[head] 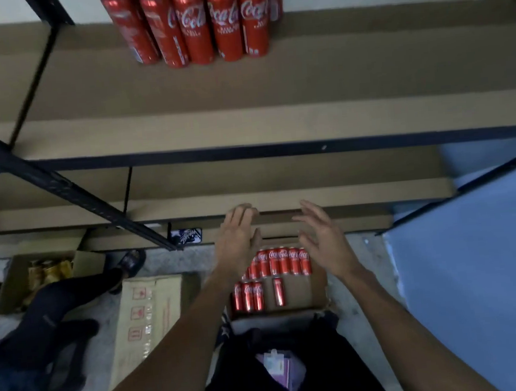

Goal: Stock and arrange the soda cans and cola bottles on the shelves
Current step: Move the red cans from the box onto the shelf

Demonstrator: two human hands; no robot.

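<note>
Head view, left hand (237, 240), right hand (322, 236), both empty above boxed soda cans (275, 265)

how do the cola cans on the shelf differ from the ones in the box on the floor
The shelf cans stand on the upper shelf; the box cans sit in an open cardboard box on the floor. The shelf cans are packed tight together; the box cans leave gaps, with one can apart. Both are red with white Coca-Cola lettering.
</note>
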